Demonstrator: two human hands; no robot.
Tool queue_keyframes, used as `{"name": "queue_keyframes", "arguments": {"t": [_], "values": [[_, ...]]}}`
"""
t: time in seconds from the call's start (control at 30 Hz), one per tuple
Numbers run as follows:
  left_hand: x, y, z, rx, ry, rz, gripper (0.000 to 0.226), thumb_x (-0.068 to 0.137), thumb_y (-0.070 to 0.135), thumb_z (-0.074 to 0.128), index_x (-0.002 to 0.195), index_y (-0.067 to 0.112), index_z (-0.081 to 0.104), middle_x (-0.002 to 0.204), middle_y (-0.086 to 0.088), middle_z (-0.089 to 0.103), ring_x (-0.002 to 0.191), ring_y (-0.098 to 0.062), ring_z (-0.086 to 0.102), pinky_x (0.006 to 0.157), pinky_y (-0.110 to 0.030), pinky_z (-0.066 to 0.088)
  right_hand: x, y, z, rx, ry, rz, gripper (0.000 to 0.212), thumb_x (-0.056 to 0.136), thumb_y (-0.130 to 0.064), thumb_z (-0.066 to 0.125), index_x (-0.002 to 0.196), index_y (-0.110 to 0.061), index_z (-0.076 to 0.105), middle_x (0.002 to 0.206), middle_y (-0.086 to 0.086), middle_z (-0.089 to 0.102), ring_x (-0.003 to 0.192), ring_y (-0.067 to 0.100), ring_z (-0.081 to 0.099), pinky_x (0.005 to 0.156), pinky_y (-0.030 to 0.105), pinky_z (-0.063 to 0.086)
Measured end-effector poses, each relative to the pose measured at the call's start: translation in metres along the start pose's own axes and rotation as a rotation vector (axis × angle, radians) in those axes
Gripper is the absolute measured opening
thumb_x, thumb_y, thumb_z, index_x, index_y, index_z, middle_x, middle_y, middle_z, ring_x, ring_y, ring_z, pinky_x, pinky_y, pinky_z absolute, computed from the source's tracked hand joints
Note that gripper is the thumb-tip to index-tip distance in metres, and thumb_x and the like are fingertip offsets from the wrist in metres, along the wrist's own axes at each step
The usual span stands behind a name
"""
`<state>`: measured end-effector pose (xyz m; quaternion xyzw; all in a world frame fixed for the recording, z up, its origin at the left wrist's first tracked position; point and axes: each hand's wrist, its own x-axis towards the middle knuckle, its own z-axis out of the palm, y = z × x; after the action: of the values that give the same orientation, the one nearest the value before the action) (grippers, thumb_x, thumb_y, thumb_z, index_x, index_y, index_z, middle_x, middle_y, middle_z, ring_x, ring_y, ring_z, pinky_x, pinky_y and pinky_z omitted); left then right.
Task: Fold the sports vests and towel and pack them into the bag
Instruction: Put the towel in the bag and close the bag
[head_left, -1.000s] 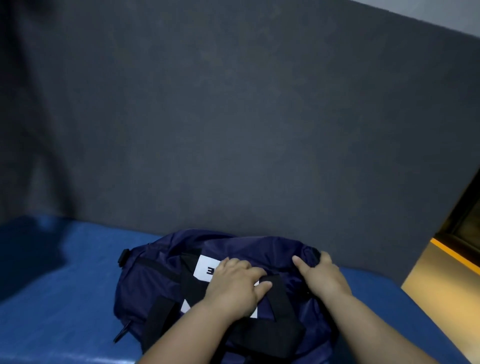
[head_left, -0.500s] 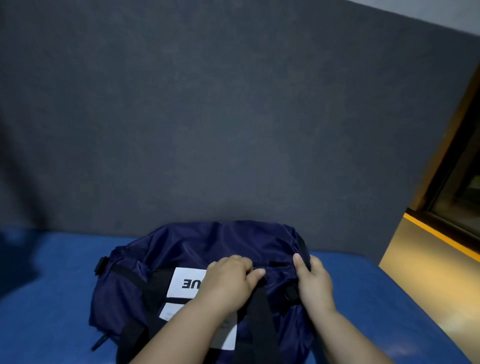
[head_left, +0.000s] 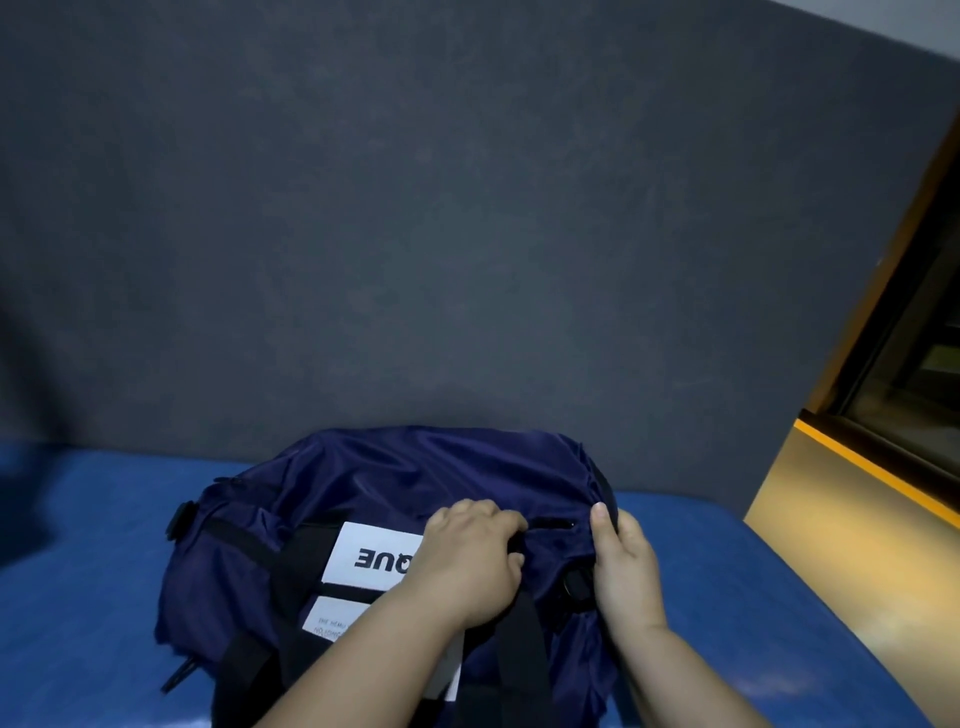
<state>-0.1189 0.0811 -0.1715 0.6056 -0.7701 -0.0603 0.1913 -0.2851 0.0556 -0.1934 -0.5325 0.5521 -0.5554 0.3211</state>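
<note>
The navy duffel bag (head_left: 415, 467) lay on the blue surface (head_left: 78, 597), right up against the grey wall (head_left: 467, 234). It looked puffy and full. It had black straps (head_left: 514, 649) and a white label (head_left: 363, 561) with upside-down letters.

Blue padded bench (head_left: 753, 597) runs full width along foot of grey back panel (head_left: 467, 234). Navy bag (head_left: 415, 478) sits on it, soft and slumped, far edge close against panel; touching or not, can't tell. Black strap tail (head_left: 179, 675) spills off bag's corner onto blue padding, on side away from panel. Padding shows either side of bag, along panel.
</note>
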Motion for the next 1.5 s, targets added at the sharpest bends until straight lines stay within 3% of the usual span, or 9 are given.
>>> {"name": "queue_keyframes", "arguments": {"t": [0.17, 0.33, 0.57, 0.73, 1.03, 1.23, 1.3, 1.37, 1.5], "values": [[-0.001, 0.003, -0.004, -0.039, -0.052, 0.048, 0.034, 0.098, 0.030, 0.045, 0.132, 0.031, 0.047, 0.132, 0.005, 0.047, 0.125, -0.018, 0.043, 0.108, -0.027, 0.023, -0.002, 0.001, -0.003, 0.038, 0.006, 0.012, 0.024, 0.101, -0.027, 0.046, 0.090, -0.011, 0.060, 0.083, 0.002, 0.061, 0.077, 0.014, 0.055, 0.056, 0.006, 0.040], [-0.010, 0.008, 0.003, 0.020, -0.023, 0.048, 0.033, 0.099, 0.032, 0.039, 0.131, 0.031, 0.044, 0.136, 0.011, 0.051, 0.122, -0.017, 0.042, 0.101, -0.031, 0.025, -0.003, 0.001, -0.003, 0.090, 0.001, 0.057, 0.023, 0.101, -0.031, 0.046, 0.094, -0.016, 0.062, 0.091, 0.003, 0.066, 0.084, 0.016, 0.060, 0.067, 0.023, 0.043], [-0.017, 0.016, 0.007, 0.089, -0.008, 0.088, 0.059, 0.096, 0.022, 0.038, 0.152, 0.027, 0.018, 0.143, 0.008, 0.043, 0.127, -0.017, 0.035, 0.104, -0.032, 0.020, -0.001, -0.001, -0.005, 0.121, -0.017, 0.126, 0.023, 0.102, -0.031, 0.046, 0.102, -0.016, 0.063, 0.098, 0.003, 0.069, 0.093, 0.018, 0.065, 0.071, 0.026, 0.047], [-0.018, 0.029, 0.005, 0.060, -0.025, 0.133, 0.062, 0.091, 0.014, 0.043, 0.150, 0.021, 0.026, 0.143, -0.001, 0.041, 0.129, -0.022, 0.039, 0.111, -0.030, 0.016, -0.003, -0.009, -0.005, 0.090, -0.058, 0.121, 0.018, 0.102, -0.031, 0.046, 0.099, -0.023, 0.062, 0.098, 0.002, 0.070, 0.093, 0.017, 0.066, 0.075, 0.028, 0.049], [-0.017, 0.034, 0.016, 0.042, -0.095, 0.120, 0.076, 0.090, 0.016, 0.043, 0.155, 0.017, 0.004, 0.162, 0.000, 0.008, 0.134, -0.024, 0.028, 0.117, -0.037, 0.011, -0.007, -0.019, -0.008, -0.090, -0.166, 0.022, 0.023, 0.082, -0.035, 0.074, 0.099, -0.024, 0.063, 0.088, -0.007, 0.073, 0.081, 0.005, 0.068, 0.073, 0.024, 0.051], [-0.019, 0.032, 0.016, -0.072, -0.059, 0.085, 0.084, 0.090, 0.016, 0.044, 0.154, 0.021, -0.010, 0.162, 0.002, -0.013, 0.146, -0.018, 0.009, 0.119, -0.034, 0.001, -0.004, -0.022, -0.008, -0.112, -0.098, 0.045, 0.023, 0.086, -0.029, 0.071, 0.104, -0.023, 0.059, 0.094, -0.006, 0.070, 0.086, 0.008, 0.065, 0.078, 0.030, 0.051], [-0.019, 0.031, 0.014, -0.126, -0.048, 0.076, 0.086, 0.089, 0.014, 0.044, 0.153, 0.023, -0.012, 0.162, 0.004, -0.016, 0.146, -0.015, 0.008, 0.118, -0.031, 0.000, -0.004, -0.027, -0.006, -0.211, -0.062, 0.012, 0.037, 0.088, -0.034, 0.069, 0.119, -0.023, 0.051, 0.105, -0.010, 0.064, 0.093, 0.003, 0.059, 0.076, 0.023, 0.046], [-0.019, 0.030, 0.013, -0.168, -0.039, 0.069, 0.087, 0.088, 0.012, 0.044, 0.153, 0.024, -0.013, 0.161, 0.007, -0.018, 0.147, -0.013, 0.005, 0.118, -0.030, -0.001, -0.005, -0.032, -0.004, -0.437, 0.057, -0.116, 0.053, 0.087, -0.041, 0.067, 0.133, -0.025, 0.045, 0.124, -0.010, 0.054, 0.115, 0.015, 0.051, 0.093, 0.032, 0.042], [-0.017, 0.028, 0.009, -0.232, -0.026, 0.061, 0.092, 0.085, 0.008, 0.044, 0.152, 0.031, -0.015, 0.160, 0.014, -0.019, 0.146, -0.010, 0.007, 0.117, -0.029, 0.000, -0.003, -0.051, 0.000, -0.760, 0.076, -0.278, 0.032, 0.096, -0.043, 0.050, 0.125, -0.031, 0.056, 0.129, -0.008, 0.052, 0.125, 0.019, 0.040, 0.104, 0.041, 0.031]]}}
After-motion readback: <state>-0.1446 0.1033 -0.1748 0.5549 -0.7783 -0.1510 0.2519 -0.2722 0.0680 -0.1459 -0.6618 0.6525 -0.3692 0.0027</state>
